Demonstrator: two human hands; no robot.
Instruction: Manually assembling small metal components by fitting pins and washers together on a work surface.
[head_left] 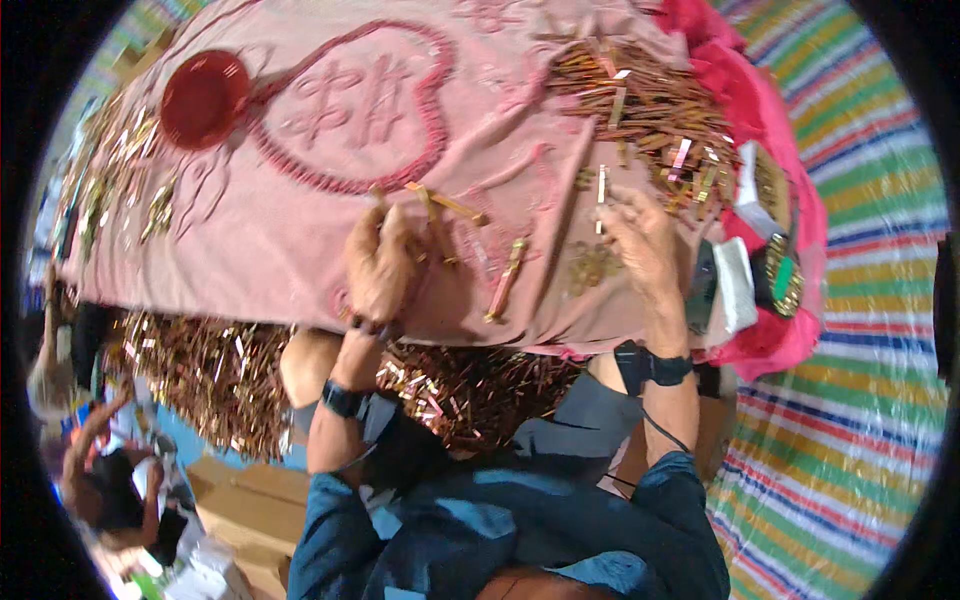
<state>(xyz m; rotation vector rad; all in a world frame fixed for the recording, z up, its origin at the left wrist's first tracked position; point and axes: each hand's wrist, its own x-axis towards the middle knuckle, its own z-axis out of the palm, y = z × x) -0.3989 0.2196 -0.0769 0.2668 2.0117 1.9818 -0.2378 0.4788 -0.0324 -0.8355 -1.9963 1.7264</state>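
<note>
My left hand is over the pink cloth, its fingers curled and pressed together. A small gold bit seems to show at its fingertips, but what it holds I cannot make out. Thin gold-coloured sticks lie crossed just right of that hand. Farther right, my right hand pinches a slim shiny strip, held nearly upright between thumb and fingers. Between the hands another gold stick rests slanted on the cloth. A scatter of small yellowish pieces sits beside my right wrist.
A large pile of brown-gold sticks covers the far right of the pink cloth. A red bowl stands far left. More shiny strips heap below the near edge. A white block is at right; another person sits lower left.
</note>
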